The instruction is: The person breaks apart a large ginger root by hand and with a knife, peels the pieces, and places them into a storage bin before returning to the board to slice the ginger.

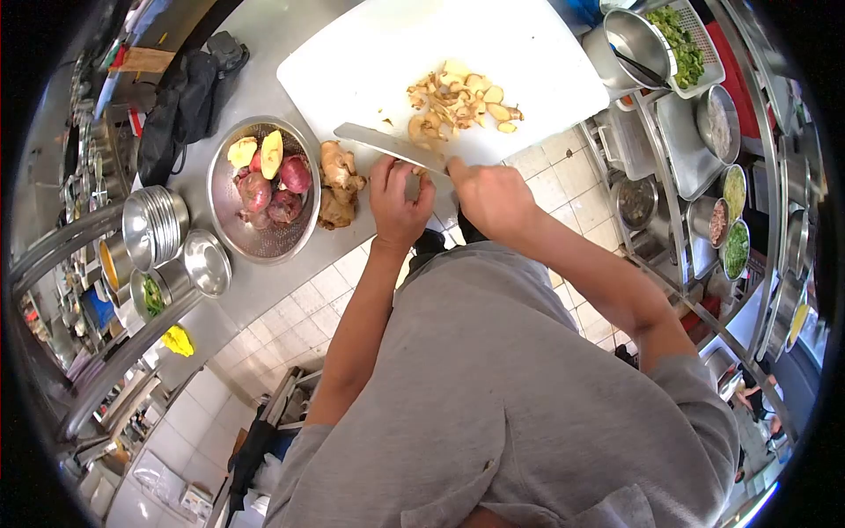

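Note:
My right hand (493,198) is closed around the handle of a kitchen knife (387,146), whose broad blade points left over the near edge of the white cutting board (343,70). Just below the blade, my left hand (400,202) has its fingers curled and thumb pinched in. A small pale piece, apparently ginger, shows partly between them; the fingers hide most of it. Beyond the blade lies a heap of ginger slices and peelings (458,99) on the board. Unpeeled ginger roots (339,185) rest on the steel counter, left of my left hand.
A perforated steel colander (214,198) holds red onions (255,191) and peeled ginger (272,153). Stacked steel bowls (151,227) stand farther left, near a black bag (180,110). To the right, a metal rack carries containers of chopped food and a basket of greens (676,48).

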`<state>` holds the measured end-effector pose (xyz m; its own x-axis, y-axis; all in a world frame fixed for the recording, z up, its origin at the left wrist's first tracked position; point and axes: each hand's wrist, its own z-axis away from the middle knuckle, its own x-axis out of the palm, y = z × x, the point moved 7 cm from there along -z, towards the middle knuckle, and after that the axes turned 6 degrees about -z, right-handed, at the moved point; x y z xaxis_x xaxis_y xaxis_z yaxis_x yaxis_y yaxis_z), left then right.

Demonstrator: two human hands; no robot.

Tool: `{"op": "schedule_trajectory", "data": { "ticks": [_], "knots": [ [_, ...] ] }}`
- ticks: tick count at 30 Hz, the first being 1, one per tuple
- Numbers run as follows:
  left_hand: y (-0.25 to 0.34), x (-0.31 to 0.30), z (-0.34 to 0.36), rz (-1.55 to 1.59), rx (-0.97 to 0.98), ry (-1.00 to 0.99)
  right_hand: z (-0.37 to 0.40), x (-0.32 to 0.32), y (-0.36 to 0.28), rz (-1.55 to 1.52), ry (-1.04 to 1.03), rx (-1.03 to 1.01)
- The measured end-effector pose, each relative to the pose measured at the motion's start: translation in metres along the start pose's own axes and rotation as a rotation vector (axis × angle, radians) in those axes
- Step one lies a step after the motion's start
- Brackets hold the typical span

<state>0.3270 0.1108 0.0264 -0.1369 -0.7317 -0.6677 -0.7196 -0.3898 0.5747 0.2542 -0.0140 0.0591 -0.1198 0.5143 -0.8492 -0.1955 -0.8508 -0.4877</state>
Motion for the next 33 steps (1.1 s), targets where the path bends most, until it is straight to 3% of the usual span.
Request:
{"op": "schedule_trajectory", "data": {
  "ticks": [3, 9, 12, 16, 19, 22, 33],
  "knots": [
    [0.001, 0.003, -0.006, 0.0, -0.053, -0.088, 0.027, -0.012, -0.005, -0.042, 0.018, 0.009],
    [0.003, 0.002, -0.011, 0.069, -0.041, -0.074, 0.038, -0.014, -0.008, 0.047, 0.093, -0.024],
    [-0.005, 0.007, -0.005, 0.059, -0.09, -0.12, 0.025, -0.007, -0.006, 0.035, 0.087, -0.016],
    [-0.004, 0.006, -0.005, 0.071, -0.053, -0.012, -0.015, 0.009, 0.007, 0.068, 0.057, 0.074],
    [-0.003, 0.006, -0.004, 0.048, -0.064, -0.024, -0.026, 0.005, 0.02, -0.091, -0.049, 0.123],
    [-0.002, 0.004, -0.004, 0.035, -0.049, -0.013, -0.017, -0.007, 0.028, -0.271, -0.005, 0.179],
    [0.0, 0.004, -0.006, -0.003, -0.033, -0.009, -0.027, 0.007, 0.04, -0.324, -0.051, 0.166]
  ]
}}
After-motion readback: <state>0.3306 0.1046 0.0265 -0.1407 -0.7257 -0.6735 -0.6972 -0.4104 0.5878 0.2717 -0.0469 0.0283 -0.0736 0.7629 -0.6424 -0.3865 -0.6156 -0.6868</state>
